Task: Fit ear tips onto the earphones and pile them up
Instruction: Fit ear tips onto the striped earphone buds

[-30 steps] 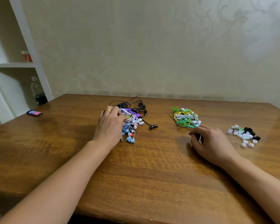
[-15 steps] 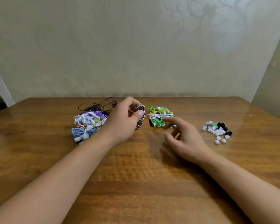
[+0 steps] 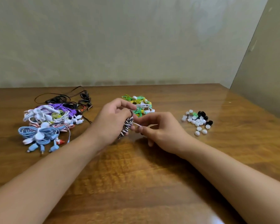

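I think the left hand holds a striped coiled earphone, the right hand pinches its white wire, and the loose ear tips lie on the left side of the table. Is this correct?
Not quite. The loose ear tips lie on the right side of the table, as the head view shows. The rest stands: the left hand holds the striped coiled earphone, and the right hand pinches its white wire.

Left arm: bare forearm reaches in from the lower left, wrist straight.
Left hand (image 3: 111, 120): fingers curled round a coiled earphone bundle (image 3: 126, 126), thumb arched above them.
Right arm: bare forearm comes in from the lower right.
Right hand (image 3: 160, 126): thumb and forefinger pinch a white strand just beside the left fingertips; other fingers loosely curled.
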